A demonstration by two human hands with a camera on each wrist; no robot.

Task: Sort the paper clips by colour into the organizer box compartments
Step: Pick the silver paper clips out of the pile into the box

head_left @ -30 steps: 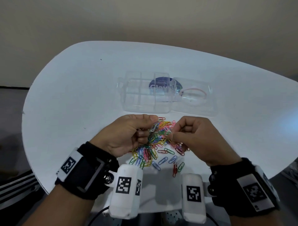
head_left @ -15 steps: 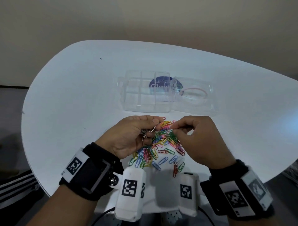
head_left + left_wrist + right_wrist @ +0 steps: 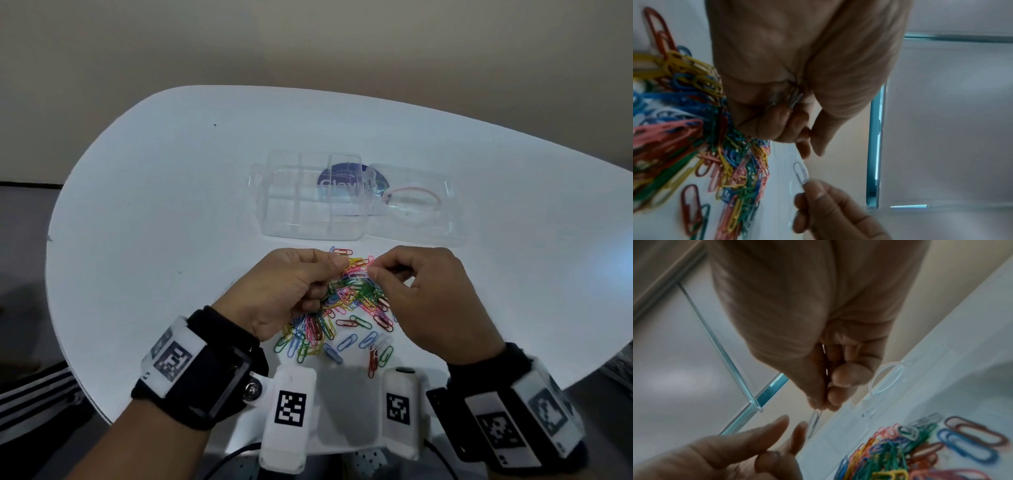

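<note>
1. Table: white, rounded top [image 3: 164, 212], curved far edge against a beige wall; near edge runs under both wrists. Broad bare surface lies to the left of the box and pile, and to the right of the lid.
2. Organizer box: clear plastic, rectangular, divided into compartments [image 3: 298, 205], sitting beyond the pile toward the table's middle; no clips are visible in its compartments. A dark blue round label shows through its right part.
3. Box lid: clear plastic, hinged open to the right [image 3: 428, 219], lying flat on the table, with a pink rubber band [image 3: 411, 195] seen at it.
4. Paper clips: loose heap of coloured wire clips, red, yellow, blue, green, pink and white [image 3: 349, 305], on the table between the hands, near the box's front edge but apart from it. A few stragglers lie toward the near table edge.
5. Left hand [image 3: 291, 291]: over the pile's left side, fingers curled, thumb and forefinger tips close together; silver clips [image 3: 794, 99] are tucked in the folded palm.
6. Right hand [image 3: 431, 291]: over the pile's right side, thumb and forefinger pinching 1 silver wire paper clip [image 3: 800, 172] by its end, held just beside the left fingertips [image 3: 799, 431], above the heap.
</note>
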